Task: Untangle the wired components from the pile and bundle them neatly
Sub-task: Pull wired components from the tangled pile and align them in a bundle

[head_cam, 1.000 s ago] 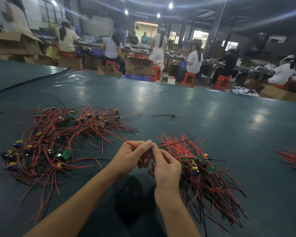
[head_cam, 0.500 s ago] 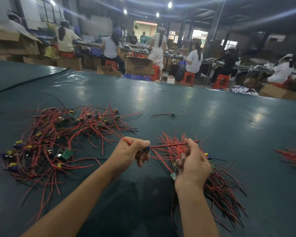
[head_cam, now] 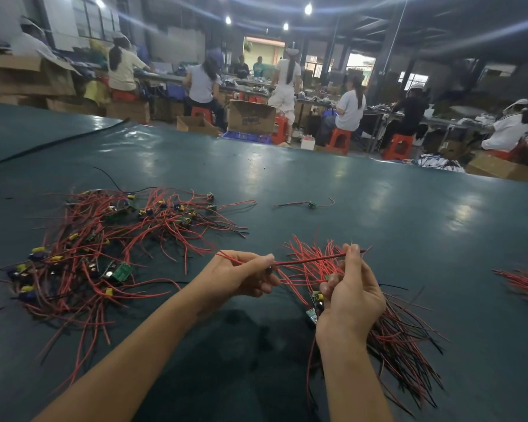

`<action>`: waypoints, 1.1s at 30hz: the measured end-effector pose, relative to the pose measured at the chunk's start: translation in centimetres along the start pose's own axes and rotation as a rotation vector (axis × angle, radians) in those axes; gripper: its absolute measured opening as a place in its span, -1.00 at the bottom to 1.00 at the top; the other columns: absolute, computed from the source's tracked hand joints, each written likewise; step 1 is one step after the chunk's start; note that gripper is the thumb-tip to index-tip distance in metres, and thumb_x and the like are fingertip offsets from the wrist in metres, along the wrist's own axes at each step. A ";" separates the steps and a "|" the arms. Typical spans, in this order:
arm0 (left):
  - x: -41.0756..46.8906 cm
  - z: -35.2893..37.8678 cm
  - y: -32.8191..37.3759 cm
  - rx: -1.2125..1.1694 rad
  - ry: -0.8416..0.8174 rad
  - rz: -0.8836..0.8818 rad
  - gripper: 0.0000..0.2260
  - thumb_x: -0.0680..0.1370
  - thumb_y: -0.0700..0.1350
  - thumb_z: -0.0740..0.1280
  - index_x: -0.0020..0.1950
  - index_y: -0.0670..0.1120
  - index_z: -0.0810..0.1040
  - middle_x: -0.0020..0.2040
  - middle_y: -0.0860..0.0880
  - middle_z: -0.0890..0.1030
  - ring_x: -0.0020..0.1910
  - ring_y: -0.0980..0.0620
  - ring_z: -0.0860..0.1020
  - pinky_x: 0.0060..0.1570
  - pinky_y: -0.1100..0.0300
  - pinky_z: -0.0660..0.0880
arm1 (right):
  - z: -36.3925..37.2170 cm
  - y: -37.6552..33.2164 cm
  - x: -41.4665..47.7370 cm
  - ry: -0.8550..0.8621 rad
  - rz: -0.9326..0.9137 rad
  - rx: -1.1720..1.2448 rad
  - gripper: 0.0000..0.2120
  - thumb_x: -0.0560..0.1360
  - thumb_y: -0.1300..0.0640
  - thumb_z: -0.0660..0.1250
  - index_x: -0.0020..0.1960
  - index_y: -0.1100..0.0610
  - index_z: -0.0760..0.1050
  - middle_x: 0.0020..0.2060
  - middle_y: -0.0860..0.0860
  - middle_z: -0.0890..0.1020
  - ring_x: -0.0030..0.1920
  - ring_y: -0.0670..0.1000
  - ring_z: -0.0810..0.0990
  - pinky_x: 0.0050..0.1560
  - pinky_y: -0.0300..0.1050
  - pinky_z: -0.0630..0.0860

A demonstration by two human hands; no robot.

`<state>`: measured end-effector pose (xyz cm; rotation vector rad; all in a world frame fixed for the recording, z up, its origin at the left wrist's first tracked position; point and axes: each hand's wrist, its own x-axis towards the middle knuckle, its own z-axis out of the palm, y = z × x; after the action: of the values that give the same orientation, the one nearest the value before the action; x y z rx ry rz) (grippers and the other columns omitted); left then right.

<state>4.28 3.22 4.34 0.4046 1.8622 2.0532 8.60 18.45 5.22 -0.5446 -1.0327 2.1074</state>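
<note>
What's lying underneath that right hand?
A bundle of red and black wires fans out on the table beneath the right hand, which pinches a red wire. A small green board shows beside the wrist. The hand covers the bundle's middle.

— What sort of place am I looking into through the headset?

— A factory assembly floor, I'd say. Workers (head_cam: 349,109) sit on red plastic stools (head_cam: 339,140) along long benches (head_cam: 165,75) cluttered with parts, most with their backs to me.

— Could it be a warehouse?

— I do see open cardboard cartons (head_cam: 250,117) on the floor and more boxes (head_cam: 22,76) stacked at the left. But these people are doing handwork. My own table (head_cam: 317,178) is a wide dark-green surface carrying a pile of wired components (head_cam: 119,239): red leads and small green boards. Bare lamps (head_cam: 308,9) hang under a dark, beamed ceiling.
</note>
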 end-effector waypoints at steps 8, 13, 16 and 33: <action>0.8 -0.2 0.0 -0.410 0.182 0.005 -0.81 0.24 0.00 0.53 -0.32 -0.10 0.65 -0.34 -0.03 0.62 -0.45 0.15 0.51 -0.41 0.34 0.52 | 0.2 0.3 -0.6 -0.029 -0.057 -0.041 -0.81 0.51 0.15 0.43 -0.28 0.11 0.62 -0.61 -0.11 0.44 -0.62 -0.14 0.30 -0.59 -0.28 0.28; 1.1 -1.1 0.3 -0.645 0.319 -0.081 -0.76 0.46 0.08 0.39 -0.27 -0.06 0.53 -0.43 0.03 0.52 -0.50 0.12 0.48 -0.48 0.31 0.47 | 0.1 0.1 -0.9 -0.124 -0.073 0.011 -0.76 0.54 0.03 0.39 -0.23 0.12 0.66 -0.50 -0.06 0.51 -0.58 -0.11 0.35 -0.58 -0.25 0.28; 1.0 -1.8 0.2 -0.657 0.220 -0.125 -0.72 0.52 0.14 0.29 -0.27 -0.01 0.45 -0.42 0.04 0.47 -0.47 0.08 0.47 -0.42 0.25 0.44 | 0.0 0.2 -0.7 -0.148 0.045 0.015 -0.65 0.58 -0.08 0.30 -0.20 0.13 0.68 -0.47 -0.03 0.52 -0.57 -0.11 0.37 -0.59 -0.26 0.29; 0.5 0.5 -0.8 -0.360 0.035 -0.279 -0.56 0.54 0.24 0.23 -0.35 -0.06 0.48 -0.45 0.00 0.39 -0.44 0.03 0.39 -0.26 0.15 0.40 | 1.1 2.1 -3.7 -0.408 0.164 -0.303 -0.75 0.53 0.12 0.41 -0.32 0.06 0.71 -0.40 0.04 0.68 -0.41 -0.09 0.62 -0.38 -0.22 0.57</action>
<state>4.10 3.94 3.63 0.0142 1.4264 2.1447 9.50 14.23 4.38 -0.3560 -1.6028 2.2754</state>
